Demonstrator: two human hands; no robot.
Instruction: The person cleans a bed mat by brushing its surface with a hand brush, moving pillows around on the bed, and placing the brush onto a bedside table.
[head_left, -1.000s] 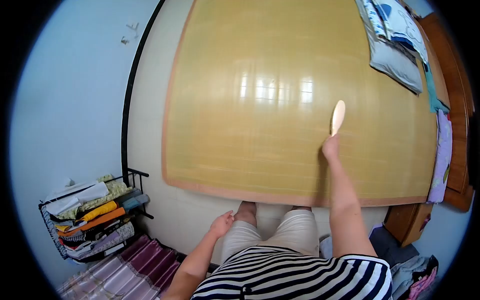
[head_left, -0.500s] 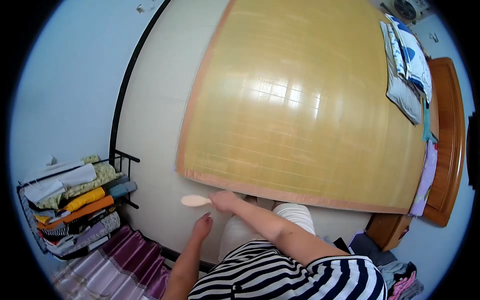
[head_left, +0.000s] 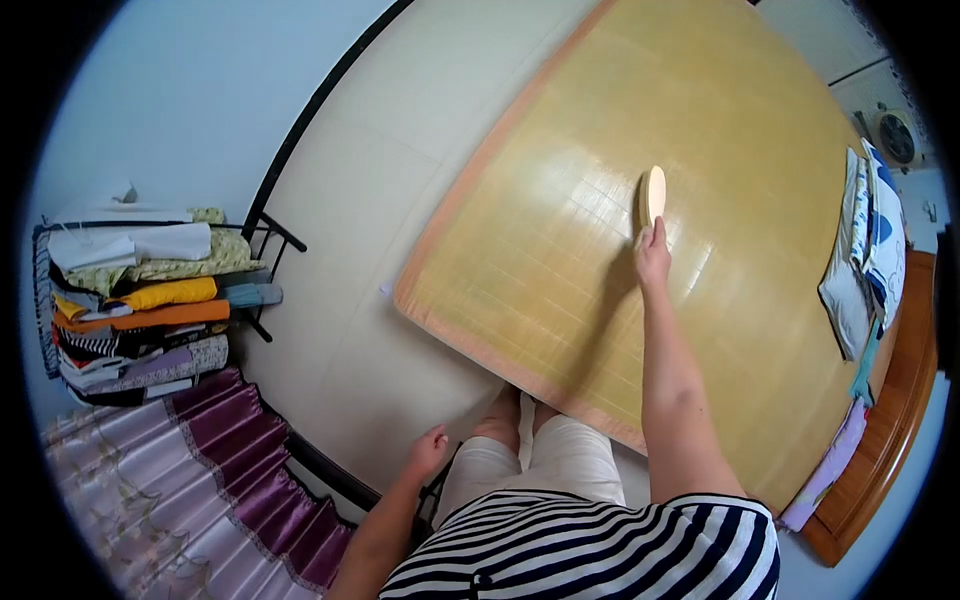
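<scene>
A pale wooden bed brush (head_left: 655,192) is gripped by its handle in my right hand (head_left: 652,257), stretched out over the middle of the yellow bamboo mat (head_left: 520,290). Its smooth back faces right and its bristle side faces left; whether the bristles touch the mat I cannot tell. On the mat below lies the shadow of my arm. My left hand (head_left: 428,450) hangs low beside my thigh, its fingers curled in with nothing seen in them.
Pillows (head_left: 862,240) lie at the bed's right end by a wooden headboard (head_left: 870,420). At left, a black rack (head_left: 268,265) carries folded clothes (head_left: 150,300). A purple curtain (head_left: 240,460) hangs below it. A fan (head_left: 897,135) stands at the far right. My legs are close to the mat's edge.
My right hand has swung the brush from low on the left, beside my legs, forward and right over the mat. My left hand stays low, and the view has turned.
</scene>
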